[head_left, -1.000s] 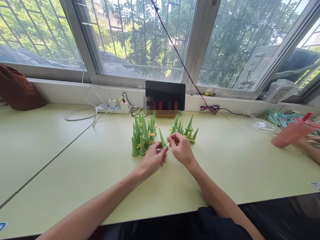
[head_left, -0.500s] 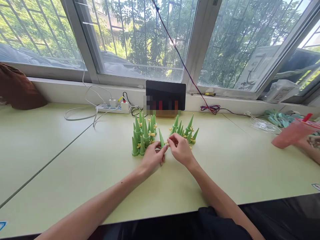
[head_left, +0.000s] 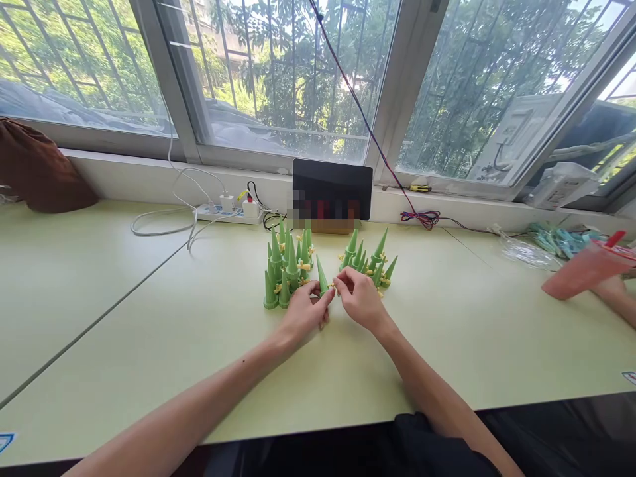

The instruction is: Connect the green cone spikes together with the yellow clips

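Observation:
My left hand [head_left: 307, 309] is closed round the base of a green watering spike [head_left: 322, 275], a pointed plastic cone that stands tip up, leaning slightly left. At its side, the fingertips of my right hand [head_left: 362, 297] pinch a small yellow valve [head_left: 332, 285], mostly hidden by the fingers. Just left of my left hand, a group of green watering spikes [head_left: 291, 262] with yellow valves stands on the table. A second group of green watering spikes [head_left: 379, 248] lies beyond my right hand, some of them tilted.
A dark screen [head_left: 332, 189] on a stand is at the back, near a white power strip [head_left: 228, 213] with cables. Bundled wire [head_left: 420, 217] lies by the window. On the right, a tilted red cup [head_left: 579, 271] is beside another person's arm [head_left: 616, 298]. A brown bag [head_left: 44, 172] sits far left.
The view has shifted slightly, so the whole scene sits a little further right. Both hands keep the same hold on the watering spike and its valve.

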Demonstrator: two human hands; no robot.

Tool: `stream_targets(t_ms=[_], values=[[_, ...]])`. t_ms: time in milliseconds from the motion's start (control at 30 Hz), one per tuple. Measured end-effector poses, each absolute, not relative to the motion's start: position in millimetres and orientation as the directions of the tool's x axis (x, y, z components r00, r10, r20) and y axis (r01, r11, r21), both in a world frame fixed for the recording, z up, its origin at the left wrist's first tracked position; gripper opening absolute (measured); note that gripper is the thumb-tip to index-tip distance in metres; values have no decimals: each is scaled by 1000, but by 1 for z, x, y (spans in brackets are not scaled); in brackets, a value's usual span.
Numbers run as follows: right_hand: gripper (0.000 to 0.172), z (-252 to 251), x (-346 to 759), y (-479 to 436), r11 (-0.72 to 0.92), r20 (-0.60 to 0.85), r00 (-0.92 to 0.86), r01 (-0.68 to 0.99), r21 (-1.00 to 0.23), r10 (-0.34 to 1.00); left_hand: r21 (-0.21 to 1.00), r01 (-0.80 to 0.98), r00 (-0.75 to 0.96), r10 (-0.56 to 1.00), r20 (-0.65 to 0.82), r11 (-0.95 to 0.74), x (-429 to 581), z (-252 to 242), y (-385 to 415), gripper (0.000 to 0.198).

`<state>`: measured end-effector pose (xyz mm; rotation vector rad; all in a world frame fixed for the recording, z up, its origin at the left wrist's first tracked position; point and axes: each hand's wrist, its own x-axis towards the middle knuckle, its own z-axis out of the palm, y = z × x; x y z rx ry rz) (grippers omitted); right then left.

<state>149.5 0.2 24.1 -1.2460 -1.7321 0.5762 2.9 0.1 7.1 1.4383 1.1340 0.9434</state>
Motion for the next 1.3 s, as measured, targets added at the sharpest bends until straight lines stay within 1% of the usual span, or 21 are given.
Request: stream_targets(t_ms=[233, 533, 700, 1067, 1300], values=[[23, 22, 150, 3, 370, 396, -78, 550, -748, 915, 986, 161, 253, 967, -2, -40, 2, 1, 3, 41], [27, 21, 152, 4, 363, 389, -93, 601, -712, 916, 980, 186, 252, 967, 26, -75, 1, 1, -1, 39], [29, 19, 152, 5, 359, 385, -103, 632, -687, 917, 969, 226, 248, 968, 45, -103, 2, 2, -2, 39], [34, 17, 151, 5, 362, 389, -106, 642, -676, 915, 944, 294, 233, 969, 79, -148, 2, 3, -2, 38], [38, 19, 150, 3, 391, 413, -114, 615, -685, 904, 946, 298, 226, 972, 59, -127, 3, 7, -3, 36]])
